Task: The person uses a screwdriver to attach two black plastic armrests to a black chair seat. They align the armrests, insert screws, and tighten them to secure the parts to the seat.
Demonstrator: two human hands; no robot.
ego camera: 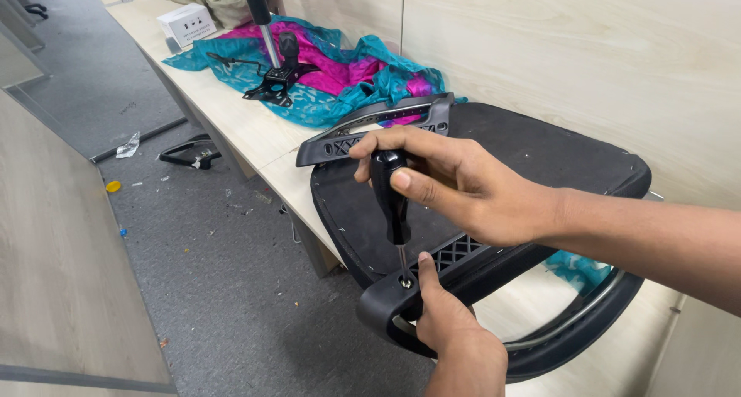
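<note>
A black chair seat [532, 161] lies upside down on the bench [231, 127], and part of it sticks out over the edge above the floor. Its flat underside is covered in dark cloth with small staples along the rim. Two black plastic armrests are on it. The near armrest [386, 300] is a curved loop with a criss-cross pattern on its flat part, and the far armrest [370, 127] has the same pattern. A shiny metal bar [575, 316] curves along the inside of the near armrest. The right hand [451, 184] is wrapped tight around the black handle of a screwdriver [391, 204], which stands almost straight up. Its thin metal tip sits in a screw hole on the near armrest. The left hand [451, 339] is closed on the edge of that armrest, with the thumb pressed beside the screwdriver tip. The two hands are close together but do not touch. Behind the seat, a blue and pink cloth [340, 72] is spread on the bench. On the cloth stands a metal chair post with a black base plate [274, 76]. A small white box [187, 22] sits farther back. Down on the grey floor [193, 273] lie another black chair part [189, 154], a yellow cap [113, 186] and little scraps.
</note>
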